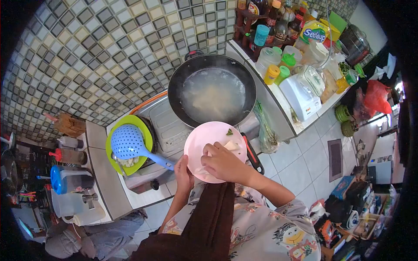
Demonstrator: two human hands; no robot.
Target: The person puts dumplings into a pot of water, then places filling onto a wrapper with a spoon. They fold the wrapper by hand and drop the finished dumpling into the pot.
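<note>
My left hand (pixel 183 174) grips a pink plate (pixel 198 138) by its left rim, in front of the wok. Over the plate, my right hand (pixel 224 163) has its fingers bent together low on the surface; what is between them is hidden. Beside the fingers lie a pale, whitish piece of food (pixel 232 145) and a small green leaf piece (pixel 229 132). Just behind the plate, a large black wok (pixel 174 102) on the stove holds cloudy, steaming liquid (pixel 213 91) with a pale patch in the middle.
A blue slotted skimmer (pixel 127 141) rests across a green plate (pixel 114 164) of white food. Its handle ends near my left hand. Bottles, jars and a white kitchen scale (pixel 300 93) crowd the right counter. Another person (pixel 65 243) is low at the left.
</note>
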